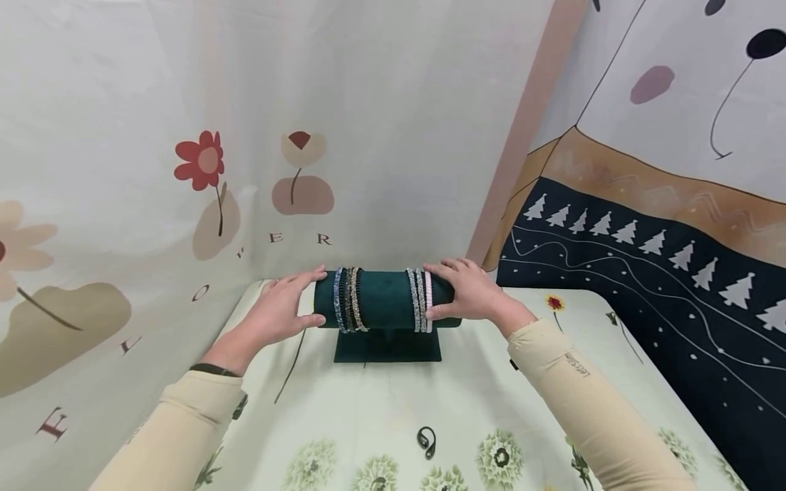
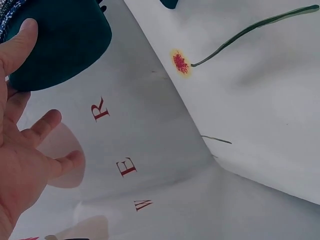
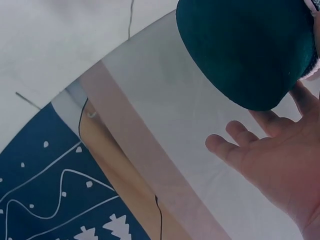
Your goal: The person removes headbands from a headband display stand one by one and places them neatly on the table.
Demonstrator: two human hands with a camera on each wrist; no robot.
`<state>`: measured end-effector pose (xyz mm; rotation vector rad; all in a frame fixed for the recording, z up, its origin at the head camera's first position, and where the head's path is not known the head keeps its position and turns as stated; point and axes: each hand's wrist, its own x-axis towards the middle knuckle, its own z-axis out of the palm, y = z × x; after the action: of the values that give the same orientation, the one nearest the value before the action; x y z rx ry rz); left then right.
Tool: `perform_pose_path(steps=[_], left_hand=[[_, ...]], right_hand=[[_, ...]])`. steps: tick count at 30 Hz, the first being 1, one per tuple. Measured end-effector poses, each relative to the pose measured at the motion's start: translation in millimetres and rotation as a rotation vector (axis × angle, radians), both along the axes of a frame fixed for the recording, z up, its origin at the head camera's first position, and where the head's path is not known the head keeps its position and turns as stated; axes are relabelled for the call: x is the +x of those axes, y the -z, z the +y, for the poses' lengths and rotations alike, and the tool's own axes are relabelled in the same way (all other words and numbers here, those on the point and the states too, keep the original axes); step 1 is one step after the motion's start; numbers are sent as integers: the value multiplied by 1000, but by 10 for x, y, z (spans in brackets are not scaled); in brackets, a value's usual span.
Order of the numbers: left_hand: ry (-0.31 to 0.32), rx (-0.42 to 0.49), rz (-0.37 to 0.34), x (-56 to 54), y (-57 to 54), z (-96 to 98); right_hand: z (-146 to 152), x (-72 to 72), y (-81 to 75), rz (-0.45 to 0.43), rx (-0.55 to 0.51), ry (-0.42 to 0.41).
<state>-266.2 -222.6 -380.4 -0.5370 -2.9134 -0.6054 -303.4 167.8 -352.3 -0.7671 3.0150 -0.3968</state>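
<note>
A dark green velvet bracelet stand [image 1: 385, 300] stands on the table, its roll lying level across a flat base. Toward the roll's left side sit several beaded bracelets [image 1: 350, 300] in blue, black and gold; silvery ones [image 1: 417, 300] and a pink bracelet [image 1: 429, 290] are at the right. My left hand [image 1: 279, 310] grips the left end, thumb in front and fingers behind. With my right hand [image 1: 473, 292] I hold the other end, thumb right at the pink bracelet. Both wrist views show the roll's bare rounded end between thumb and fingers, the outer fingers spread free.
A small black hook-shaped item [image 1: 426, 443] lies on the flower-printed tablecloth [image 1: 368, 409] in front of the stand. Behind and to the left hangs a pale curtain [image 1: 393, 136] with flowers and letters. A dark blue cloth with white trees [image 1: 614, 273] hangs at the right.
</note>
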Motion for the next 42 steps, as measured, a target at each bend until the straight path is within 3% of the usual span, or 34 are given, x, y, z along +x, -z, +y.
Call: perform_pose_path(steps=[13, 20, 30, 42], left_hand=[[8, -5, 5, 12, -36, -12], [4, 3, 1, 15, -38, -21], [16, 4, -13, 4, 5, 31], [9, 11, -8, 18, 17, -6]], right_hand=[[71, 121, -25, 54, 23, 7], [84, 93, 16, 70, 47, -8], [83, -6, 108, -44, -6, -58], [-2, -42, 175, 107, 151, -19]])
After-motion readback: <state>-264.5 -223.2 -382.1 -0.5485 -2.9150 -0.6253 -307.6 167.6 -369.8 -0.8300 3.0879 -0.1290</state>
